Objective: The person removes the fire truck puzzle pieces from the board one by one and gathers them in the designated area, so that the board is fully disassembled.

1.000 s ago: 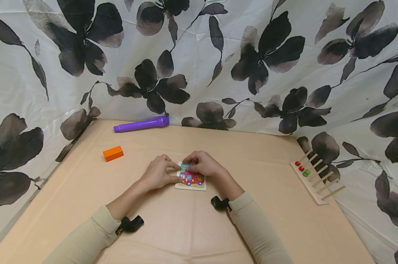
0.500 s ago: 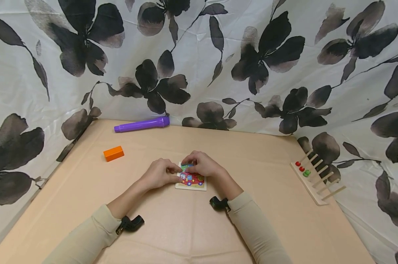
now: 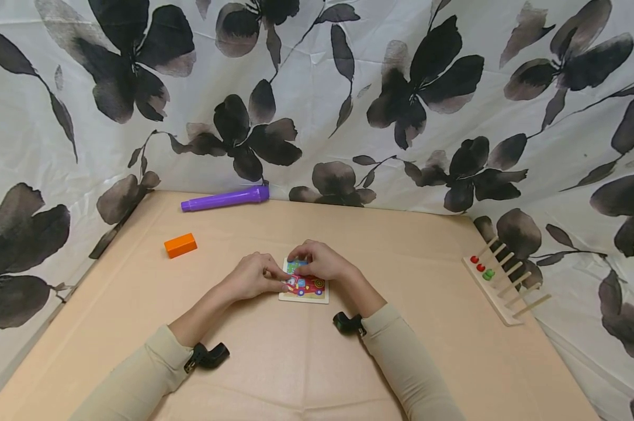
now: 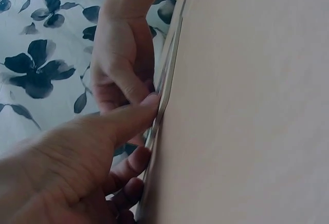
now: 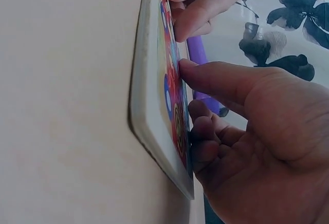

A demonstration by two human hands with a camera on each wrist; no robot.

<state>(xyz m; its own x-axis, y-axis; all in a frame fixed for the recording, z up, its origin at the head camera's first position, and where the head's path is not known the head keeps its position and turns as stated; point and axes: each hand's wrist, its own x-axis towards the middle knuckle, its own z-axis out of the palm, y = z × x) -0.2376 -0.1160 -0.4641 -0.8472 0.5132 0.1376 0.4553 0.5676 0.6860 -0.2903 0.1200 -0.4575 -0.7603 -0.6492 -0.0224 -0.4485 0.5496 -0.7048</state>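
Note:
A small wooden puzzle board point(image 3: 312, 286) with a red truck picture and a pale frame lies flat at the middle of the table. At its left edge is my left hand point(image 3: 252, 277), thumb and index finger bent together over the truck's front. My right hand point(image 3: 323, 262) reaches over the upper edge, its thumb on the picture and fingers curled at the top. In the right wrist view, the right thumb and curled fingers point(image 5: 204, 131) meet the board's point(image 5: 149, 88) face and far edge. The left wrist view shows the left thumb point(image 4: 136, 113) against the board's near rim.
An orange block point(image 3: 180, 245) lies to the left, with a purple marker-shaped tube point(image 3: 224, 199) behind it at the back edge. On the right stands a wooden peg rack point(image 3: 498, 292) with red and green beads. A floral cloth point(image 3: 338, 76) hangs behind the table.
My left thumb and index finger have drawn back slightly to the left, showing a little more of the truck's front. The right hand and the board stay almost the same.

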